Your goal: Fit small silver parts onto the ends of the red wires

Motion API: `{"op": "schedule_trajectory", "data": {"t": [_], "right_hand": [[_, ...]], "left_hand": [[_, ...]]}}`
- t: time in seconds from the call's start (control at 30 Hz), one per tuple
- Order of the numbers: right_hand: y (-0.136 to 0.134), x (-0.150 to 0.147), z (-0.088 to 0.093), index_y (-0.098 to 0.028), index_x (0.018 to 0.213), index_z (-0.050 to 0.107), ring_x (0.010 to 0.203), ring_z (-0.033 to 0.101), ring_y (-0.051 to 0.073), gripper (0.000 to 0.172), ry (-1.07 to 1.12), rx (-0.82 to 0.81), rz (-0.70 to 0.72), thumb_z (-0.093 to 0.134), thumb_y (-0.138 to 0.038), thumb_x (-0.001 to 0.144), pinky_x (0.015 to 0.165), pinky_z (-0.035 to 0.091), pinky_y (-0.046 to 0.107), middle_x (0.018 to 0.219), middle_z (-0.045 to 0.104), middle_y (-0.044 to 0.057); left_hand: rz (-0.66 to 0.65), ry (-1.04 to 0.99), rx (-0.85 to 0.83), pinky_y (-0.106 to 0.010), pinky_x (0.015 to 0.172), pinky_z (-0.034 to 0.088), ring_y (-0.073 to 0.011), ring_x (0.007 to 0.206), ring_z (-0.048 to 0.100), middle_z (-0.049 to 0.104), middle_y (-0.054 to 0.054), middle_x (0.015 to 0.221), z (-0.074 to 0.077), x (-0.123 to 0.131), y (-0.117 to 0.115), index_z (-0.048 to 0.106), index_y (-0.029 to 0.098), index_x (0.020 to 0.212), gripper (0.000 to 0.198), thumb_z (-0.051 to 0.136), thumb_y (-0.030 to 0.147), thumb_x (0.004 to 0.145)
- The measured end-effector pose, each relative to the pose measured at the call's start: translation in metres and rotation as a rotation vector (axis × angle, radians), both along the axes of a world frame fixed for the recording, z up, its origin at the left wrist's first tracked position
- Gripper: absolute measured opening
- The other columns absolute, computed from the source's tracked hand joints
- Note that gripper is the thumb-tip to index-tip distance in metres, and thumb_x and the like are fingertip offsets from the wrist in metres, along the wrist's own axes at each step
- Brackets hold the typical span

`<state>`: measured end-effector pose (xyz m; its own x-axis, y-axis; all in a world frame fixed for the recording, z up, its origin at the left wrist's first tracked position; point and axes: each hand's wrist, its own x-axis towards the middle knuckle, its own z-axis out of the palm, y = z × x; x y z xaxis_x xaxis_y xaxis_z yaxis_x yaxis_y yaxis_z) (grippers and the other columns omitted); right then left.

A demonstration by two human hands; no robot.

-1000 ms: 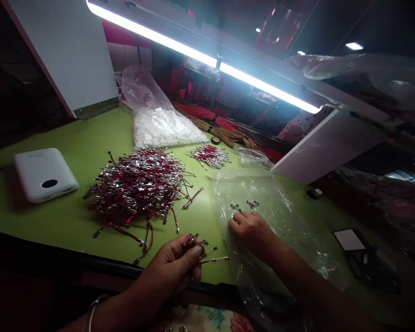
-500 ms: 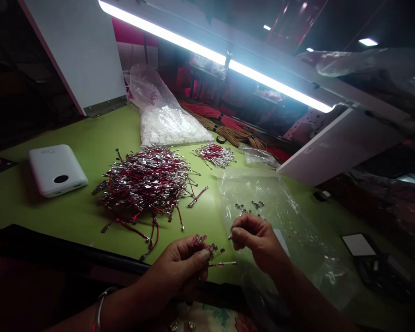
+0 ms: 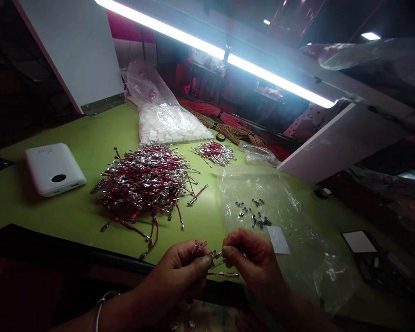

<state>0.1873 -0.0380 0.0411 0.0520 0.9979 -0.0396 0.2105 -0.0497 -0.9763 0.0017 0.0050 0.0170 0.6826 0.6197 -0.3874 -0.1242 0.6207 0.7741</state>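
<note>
My left hand (image 3: 181, 269) is closed around a small bunch of short red wires with metal clip terminals (image 3: 200, 246), whose ends stick up past the thumb. One wire in the bunch carries a slim glass fuse (image 3: 224, 275) jutting out below the fingers. My right hand (image 3: 252, 258) pinches at the terminals beside the left thumb. A tiny fuse appears to be between its fingertips, mostly hidden. Several loose fuses (image 3: 258, 202) lie on a flat clear plastic bag (image 3: 269, 184) beyond the right hand.
A big heap of red wires (image 3: 145, 180) covers the middle left, with a smaller pile (image 3: 214, 153) behind. Further back stands a bag of white connectors (image 3: 169, 124). A white power bank (image 3: 55, 169) lies left. Paper (image 3: 278, 240) rests on the plastic. A lamp (image 3: 280, 80) hangs above.
My right hand has moved down and left from above the loose fuses to the terminals in my left hand, its fingertips now meeting them. The left hand keeps its grip.
</note>
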Motion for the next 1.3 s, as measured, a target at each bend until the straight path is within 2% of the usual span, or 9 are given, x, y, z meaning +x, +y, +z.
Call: {"op": "schedule_trajectory", "data": {"t": [0.2, 0.5, 0.63, 0.7, 0.77, 0.87, 0.93, 1.1, 1.3], "right_hand": [[-0.004, 0.0, 0.004, -0.019, 0.073, 0.062, 0.058, 0.052, 0.012, 0.017, -0.239, 0.151, 0.076, 0.065, -0.025, 0.089, 0.056, 0.042, 0.024, 0.063, 0.057, -0.002], [-0.016, -0.009, -0.005, -0.02, 0.074, 0.062, 0.061, 0.054, 0.012, 0.015, -0.207, 0.119, 0.029, 0.067, -0.025, 0.088, 0.059, 0.043, 0.022, 0.066, 0.059, -0.003], [-0.015, -0.008, -0.005, -0.019, 0.073, 0.063, 0.06, 0.057, 0.012, 0.016, -0.135, 0.035, 0.014, 0.067, -0.025, 0.087, 0.058, 0.045, 0.022, 0.064, 0.061, -0.003], [-0.008, 0.003, -0.003, -0.018, 0.079, 0.066, 0.06, 0.06, 0.013, 0.015, -0.125, -0.054, 0.086, 0.065, -0.028, 0.09, 0.056, 0.047, 0.022, 0.065, 0.064, -0.001], [0.005, 0.022, -0.002, -0.017, 0.089, 0.068, 0.062, 0.064, 0.015, 0.017, -0.328, -0.051, 0.186, 0.059, -0.03, 0.095, 0.058, 0.049, 0.023, 0.071, 0.069, 0.002], [0.031, 0.055, -0.002, -0.015, 0.096, 0.067, 0.08, 0.067, 0.018, 0.016, -1.187, 0.094, 0.161, 0.052, -0.018, 0.098, 0.072, 0.048, 0.026, 0.089, 0.073, 0.008], [0.048, 0.072, -0.003, -0.013, 0.086, 0.067, 0.077, 0.066, 0.02, 0.018, -1.363, 0.082, 0.204, 0.052, -0.004, 0.091, 0.069, 0.042, 0.028, 0.085, 0.072, 0.011], [0.071, 0.09, -0.007, -0.015, 0.08, 0.065, 0.065, 0.06, 0.018, 0.024, -1.451, 0.064, 0.39, 0.054, 0.007, 0.079, 0.061, 0.032, 0.028, 0.076, 0.069, 0.009], [0.079, 0.102, -0.013, -0.015, 0.081, 0.063, 0.06, 0.056, 0.016, 0.023, -1.376, 0.063, 0.394, 0.051, 0.005, 0.08, 0.06, 0.031, 0.028, 0.072, 0.065, 0.008]], "left_hand": [[-0.021, 0.035, 0.056, -0.019, 0.043, 0.025, -0.0056, 0.047, 0.032, 0.042, 0.008, 0.055, 0.001, -0.002, -0.004, 0.055, 0.018, 0.072, 0.043, 0.076, 0.056, 0.076], [-0.021, 0.038, 0.111, -0.022, 0.062, 0.04, -0.0107, 0.065, 0.044, 0.049, 0.003, 0.067, -0.006, -0.003, -0.007, 0.058, 0.015, 0.071, 0.041, 0.075, 0.053, 0.078], [-0.026, 0.038, 0.075, -0.018, 0.048, 0.032, -0.0076, 0.053, 0.039, 0.049, 0.005, 0.06, -0.01, -0.002, -0.005, 0.058, 0.016, 0.072, 0.042, 0.075, 0.054, 0.078], [0.018, 0.052, 0.04, -0.018, 0.041, 0.024, -0.0056, 0.045, 0.034, 0.051, 0.006, 0.055, -0.014, -0.001, -0.002, 0.059, 0.017, 0.076, 0.04, 0.076, 0.054, 0.077], [0.108, 0.067, -0.002, -0.017, 0.038, 0.019, -0.0044, 0.041, 0.032, 0.056, 0.005, 0.054, -0.017, 0.0, 0.002, 0.059, 0.018, 0.08, 0.041, 0.079, 0.054, 0.073], [0.16, 0.08, -0.038, -0.016, 0.036, 0.014, -0.0026, 0.036, 0.028, 0.06, 0.004, 0.053, -0.017, 0.001, 0.006, 0.058, 0.018, 0.08, 0.048, 0.083, 0.056, 0.065], [0.112, 0.097, -0.047, -0.016, 0.034, 0.013, -0.0017, 0.034, 0.026, 0.06, 0.004, 0.052, -0.015, 0.001, 0.008, 0.058, 0.018, 0.078, 0.049, 0.082, 0.059, 0.065], [0.051, 0.086, -0.044, -0.016, 0.033, 0.015, -0.0016, 0.032, 0.029, 0.062, 0.003, 0.053, -0.013, 0.0, 0.007, 0.059, 0.017, 0.078, 0.05, 0.08, 0.06, 0.067], [0.012, 0.068, -0.045, -0.016, 0.031, 0.017, -0.002, 0.031, 0.032, 0.063, 0.002, 0.056, -0.016, -0.001, 0.005, 0.059, 0.016, 0.075, 0.049, 0.079, 0.061, 0.069]]}}
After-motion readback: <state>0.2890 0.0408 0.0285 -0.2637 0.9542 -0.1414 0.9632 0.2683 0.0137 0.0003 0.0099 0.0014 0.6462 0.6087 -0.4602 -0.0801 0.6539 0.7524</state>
